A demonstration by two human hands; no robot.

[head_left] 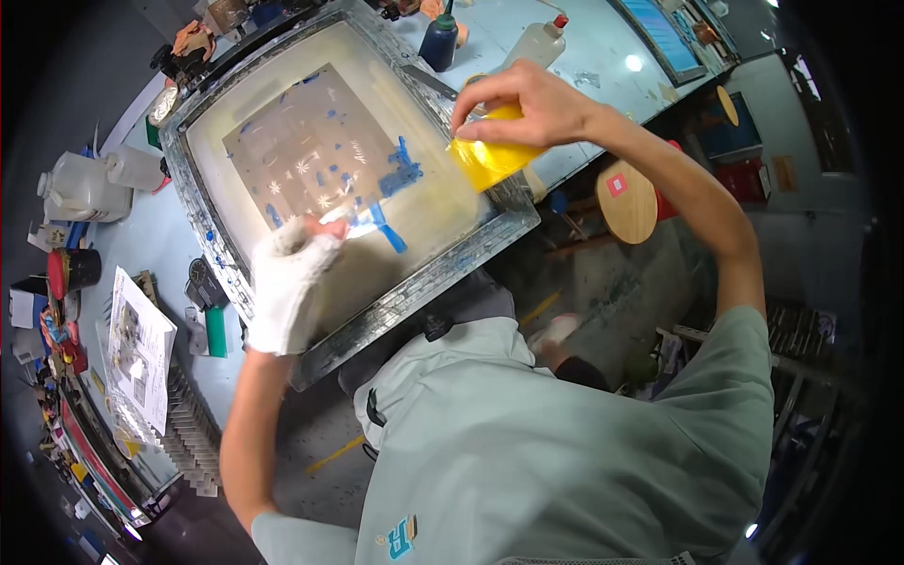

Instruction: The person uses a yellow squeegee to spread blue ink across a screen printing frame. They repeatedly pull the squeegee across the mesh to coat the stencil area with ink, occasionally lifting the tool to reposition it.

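A printing screen (432, 247) in a worn, ink-stained metal frame lies tilted across the bench in front of me. Its mesh has a brownish rectangular area (282, 151) with small white star-like shapes and patches of blue tape (402, 171). My left hand (294, 282), in a white glove with bare fingertips, is over the near left part of the screen. Its fingertips are pinched beside a shiny pale strip and a blue tape strip (387, 228); what they hold is unclear. My right hand (527, 105), bare, grips a glossy yellow piece (494, 155), like tape or film, above the frame's right edge.
Behind the screen stand a dark bottle (439, 42) and a clear bottle with a red cap (537, 45). At left are white jugs (87, 186), a printed sheet (137, 348) and a black round gauge-like object (202, 282). A round wooden stool (628, 212) stands at right.
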